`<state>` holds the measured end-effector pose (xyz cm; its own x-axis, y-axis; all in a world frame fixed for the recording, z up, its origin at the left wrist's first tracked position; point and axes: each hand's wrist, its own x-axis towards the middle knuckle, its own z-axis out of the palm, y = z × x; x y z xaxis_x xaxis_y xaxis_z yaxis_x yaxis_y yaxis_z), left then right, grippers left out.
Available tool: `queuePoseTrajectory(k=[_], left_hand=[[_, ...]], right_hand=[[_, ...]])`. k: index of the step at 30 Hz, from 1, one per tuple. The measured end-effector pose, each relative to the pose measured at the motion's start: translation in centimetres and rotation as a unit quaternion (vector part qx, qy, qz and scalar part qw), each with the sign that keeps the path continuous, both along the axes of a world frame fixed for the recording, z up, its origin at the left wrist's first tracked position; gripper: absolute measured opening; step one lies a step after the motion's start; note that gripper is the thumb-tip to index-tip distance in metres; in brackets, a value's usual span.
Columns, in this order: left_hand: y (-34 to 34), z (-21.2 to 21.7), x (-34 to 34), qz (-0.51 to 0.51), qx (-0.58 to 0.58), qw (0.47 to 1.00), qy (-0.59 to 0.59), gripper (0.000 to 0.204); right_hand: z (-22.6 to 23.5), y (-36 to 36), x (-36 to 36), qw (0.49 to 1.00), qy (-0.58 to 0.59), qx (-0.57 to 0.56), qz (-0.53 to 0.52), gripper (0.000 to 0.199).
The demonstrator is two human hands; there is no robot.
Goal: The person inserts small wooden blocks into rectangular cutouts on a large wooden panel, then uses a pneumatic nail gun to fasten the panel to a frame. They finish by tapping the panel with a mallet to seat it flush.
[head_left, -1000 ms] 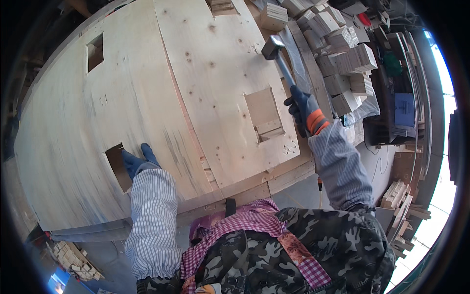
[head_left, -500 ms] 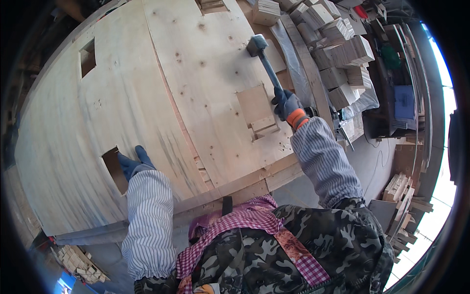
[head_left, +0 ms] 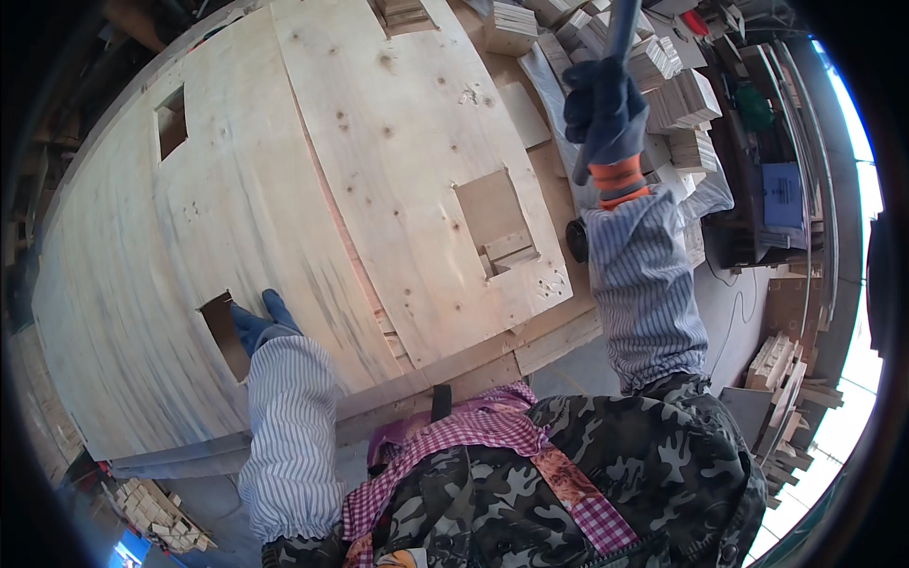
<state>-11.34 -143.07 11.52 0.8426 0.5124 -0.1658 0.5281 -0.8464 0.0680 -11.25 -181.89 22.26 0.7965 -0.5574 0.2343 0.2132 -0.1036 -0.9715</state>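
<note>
My right hand (head_left: 606, 109), in a dark glove with an orange cuff, is closed round the handle of a hammer (head_left: 621, 28). The hammer is raised above the right side of the work, and its head lies beyond the top of the picture. My left hand (head_left: 260, 322), in a blue glove, lies on the left plywood sheet (head_left: 237, 208) by the rectangular cutout (head_left: 225, 341) nearest me. Its thumb and fingers are apart, some fingers at the cutout's edge. The right plywood sheet (head_left: 407, 208) lies alongside, a narrow gap between them.
Stacked wood blocks (head_left: 682, 99) stand beyond my right hand, near a plastic sheet (head_left: 712, 194). A blue box (head_left: 782, 194) sits farther right. Wood offcuts lie in piles on the floor, at lower left (head_left: 156, 516) and at right (head_left: 772, 364).
My right hand has lifted the hammer up off the right sheet, swinging its head out of view. My left hand stays by the same cutout.
</note>
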Motion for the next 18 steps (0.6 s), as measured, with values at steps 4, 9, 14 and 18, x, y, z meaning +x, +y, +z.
queuePoseTrajectory(k=[4, 9, 14, 18], left_hand=[[0.4, -0.1, 0.1, -0.004, 0.022, 0.999, 0.024, 0.072], [0.4, 0.5, -0.2, 0.015, -0.026, 1.000, 0.007, 0.072], [0.1, 0.4, -0.1, 0.001, -0.019, 0.999, -0.028, 0.071], [0.7, -1.0, -0.3, -0.002, -0.051, 0.998, -0.044, 0.070]], right_hand=[[-7.4, 2.1, -2.6, 0.825, 0.563, -0.034, -0.024, 0.050], [-5.7, -0.7, -3.8, 0.864, 0.490, 0.114, -0.027, 0.059], [0.8, -1.6, -1.6, 0.961, 0.249, 0.108, -0.056, 0.055], [-2.6, -1.1, -0.3, 0.993, 0.077, 0.011, -0.084, 0.048]])
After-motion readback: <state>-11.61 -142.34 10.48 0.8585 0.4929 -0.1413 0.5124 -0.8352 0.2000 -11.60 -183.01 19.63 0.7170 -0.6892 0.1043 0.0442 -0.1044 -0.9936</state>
